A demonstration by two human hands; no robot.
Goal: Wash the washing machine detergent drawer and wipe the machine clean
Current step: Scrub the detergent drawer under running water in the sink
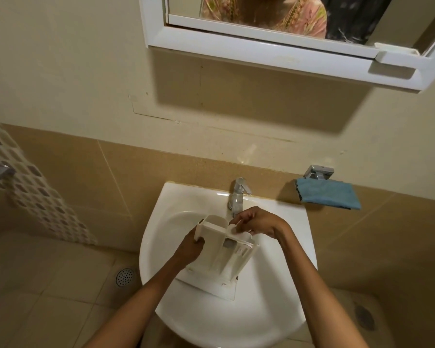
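- The left grip (190,247) clasps the detergent drawer (224,249) by its nine o'clock wall, above the sink (176,197) bowl
- The right grip (256,224) pinches what may be a loose insert (232,226) at the drawer's one o'clock corner; ease it out gently
- Tilt the compartments towards the tap (239,194) at twelve o'clock so residue drains

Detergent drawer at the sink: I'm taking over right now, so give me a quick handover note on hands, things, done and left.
The left hand grips the detergent drawer at its left side; the right hand pinches its top edge.
The drawer is held over the sink, below the tap; no water stream shows.
A blue cloth sits at the wall, right of the tap.
Done: drawer out and at the sink.
Left: wash it; wipe the machine, not in view.
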